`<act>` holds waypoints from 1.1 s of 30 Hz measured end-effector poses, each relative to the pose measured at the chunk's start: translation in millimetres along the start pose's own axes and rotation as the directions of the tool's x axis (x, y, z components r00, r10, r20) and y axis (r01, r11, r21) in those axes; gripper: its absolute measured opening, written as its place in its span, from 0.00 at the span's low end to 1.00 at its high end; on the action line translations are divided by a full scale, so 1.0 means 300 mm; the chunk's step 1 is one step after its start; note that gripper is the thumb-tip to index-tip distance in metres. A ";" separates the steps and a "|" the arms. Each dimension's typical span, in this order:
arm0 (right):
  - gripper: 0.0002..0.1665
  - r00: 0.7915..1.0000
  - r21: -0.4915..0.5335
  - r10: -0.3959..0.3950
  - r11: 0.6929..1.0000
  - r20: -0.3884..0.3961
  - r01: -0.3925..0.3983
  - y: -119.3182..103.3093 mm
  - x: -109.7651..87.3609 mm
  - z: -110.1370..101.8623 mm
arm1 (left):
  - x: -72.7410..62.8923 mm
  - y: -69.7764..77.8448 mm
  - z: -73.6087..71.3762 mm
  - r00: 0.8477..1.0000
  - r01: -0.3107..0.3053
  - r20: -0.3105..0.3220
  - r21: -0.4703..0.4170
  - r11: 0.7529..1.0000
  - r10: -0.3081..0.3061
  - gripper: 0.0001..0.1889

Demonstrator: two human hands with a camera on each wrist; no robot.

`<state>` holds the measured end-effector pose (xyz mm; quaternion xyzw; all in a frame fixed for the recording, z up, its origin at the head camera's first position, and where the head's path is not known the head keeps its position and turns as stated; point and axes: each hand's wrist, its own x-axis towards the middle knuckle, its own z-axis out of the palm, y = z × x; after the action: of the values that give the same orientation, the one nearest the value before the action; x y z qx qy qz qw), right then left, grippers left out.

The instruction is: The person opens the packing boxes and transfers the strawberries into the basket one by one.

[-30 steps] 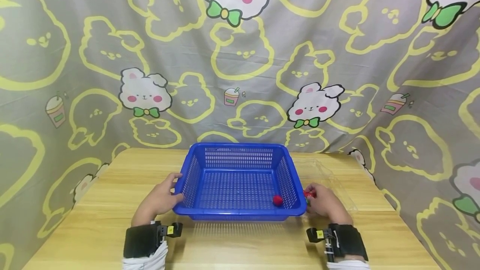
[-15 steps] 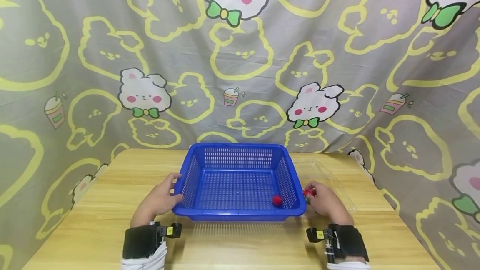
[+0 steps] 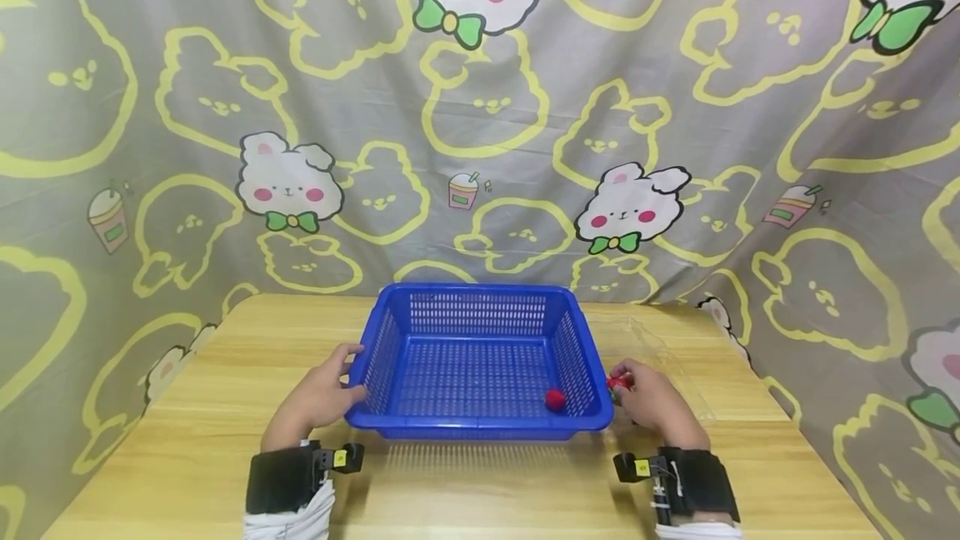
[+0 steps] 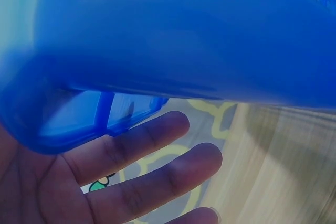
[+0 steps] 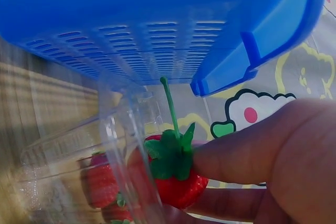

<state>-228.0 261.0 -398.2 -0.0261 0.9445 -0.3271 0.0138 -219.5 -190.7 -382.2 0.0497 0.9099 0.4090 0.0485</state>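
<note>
A blue plastic basket with slotted walls stands on the table, one red strawberry lying in its right front corner. At the basket's left side, my left hand rests against the rim; the left wrist view shows its fingers straight and spread beneath the rim. My right hand, just outside the basket's right wall, pinches a strawberry with green leaves and a long green stem between thumb and fingers. It is at the wall of a clear plastic box. More strawberries show through that box.
The clear box lies right of the basket, partly hidden by my right hand. Under everything is a wooden table. A grey curtain printed with cartoon animals hangs behind and along both sides.
My right hand has risen very slightly beside the basket, with the strawberry showing a little more. The left hand and the basket stay where they were.
</note>
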 end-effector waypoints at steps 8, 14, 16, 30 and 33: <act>0.10 1.000 0.008 0.007 1.000 -0.002 -0.007 -0.004 0.007 -0.011 | 0.009 0.002 -0.005 1.000 0.002 0.006 -0.002 1.000 -0.002 0.32; 0.10 1.000 -0.003 -0.011 1.000 -0.007 0.011 -0.013 0.005 -0.019 | 0.013 0.005 -0.009 1.000 -0.009 0.006 -0.002 1.000 0.009 0.32; 0.10 1.000 0.002 -0.001 1.000 -0.004 0.001 -0.016 0.003 -0.021 | 0.012 0.005 -0.009 1.000 -0.009 0.005 0.004 1.000 0.009 0.32; 0.10 0.999 0.049 0.039 0.998 0.008 -0.040 -0.025 -0.011 -0.023 | 0.006 -0.001 -0.004 1.000 -0.009 0.007 0.013 1.000 0.009 0.32; 0.10 0.998 0.063 0.056 0.996 0.013 -0.056 -0.023 -0.012 -0.020 | 0.004 -0.003 -0.003 1.000 -0.006 0.009 0.017 1.000 0.006 0.32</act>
<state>-224.3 259.5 -389.2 -0.0010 0.9340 -0.3562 0.0290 -221.0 -191.8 -382.4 0.0547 0.9129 0.4012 0.0511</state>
